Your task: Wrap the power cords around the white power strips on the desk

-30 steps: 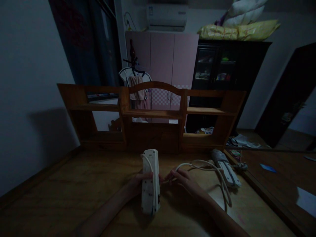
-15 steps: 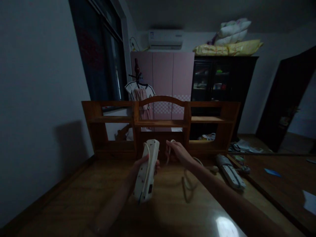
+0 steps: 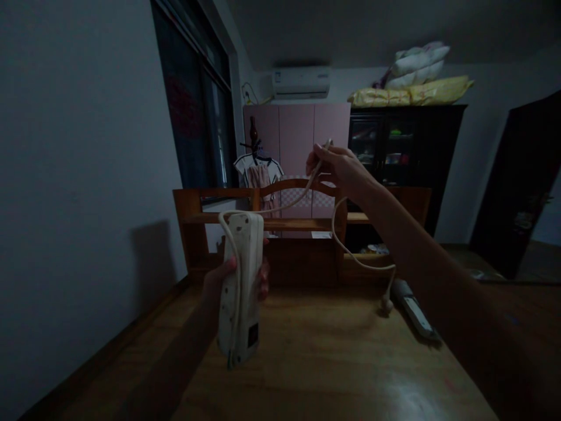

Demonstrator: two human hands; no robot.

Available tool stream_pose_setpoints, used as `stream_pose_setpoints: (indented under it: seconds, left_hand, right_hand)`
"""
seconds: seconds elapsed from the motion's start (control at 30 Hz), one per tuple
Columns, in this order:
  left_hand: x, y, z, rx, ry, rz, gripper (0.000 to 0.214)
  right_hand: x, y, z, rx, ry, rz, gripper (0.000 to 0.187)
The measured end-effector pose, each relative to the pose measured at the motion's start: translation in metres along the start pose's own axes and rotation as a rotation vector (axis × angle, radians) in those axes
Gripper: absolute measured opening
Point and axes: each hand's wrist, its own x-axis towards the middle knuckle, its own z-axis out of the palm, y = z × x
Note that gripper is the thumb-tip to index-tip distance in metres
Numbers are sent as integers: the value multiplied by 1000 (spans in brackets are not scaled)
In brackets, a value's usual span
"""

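Note:
A white power strip point(image 3: 245, 280) is held nearly upright by my left hand point(image 3: 223, 280), fingers wrapped round it and thumb pressing the cord along its back. Its pale cord point(image 3: 280, 209) bends over the strip's top end and runs up to the right. There my right hand point(image 3: 339, 166), raised above the wooden shelf, pinches the cord between thumb and fingers. Beyond that hand the cord loops down to a plug point(image 3: 386, 305), which hangs low near the tabletop; whether it touches the wood I cannot tell.
Another white strip-like item point(image 3: 414, 313), partly wrapped in grey, lies on the wooden tabletop point(image 3: 307, 351) at the right. A low wooden shelf point(image 3: 302, 224) stands along the far edge. A wall point(image 3: 87, 204) rises close on the left.
My right hand has risen and moved right, drawing the cord up from beside the strip. The plug end has lifted with it. The strip is now more upright and a little further left.

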Motion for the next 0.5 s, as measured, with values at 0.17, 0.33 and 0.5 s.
stream_pose_setpoints:
  seconds: [0.17,0.33,0.5]
  left_hand:
    - [1,-14,3,50,-63,-131,50]
    - [1,-39,5,143,-63,-391,49]
    - [11,-48,21,170,49,-378,46]
  right_hand:
    - [-18,16,-18,65,6,34,30]
    - [-57,84,-36,286,116,224,21]
    - [-92,131,-1,387,130,446,18]
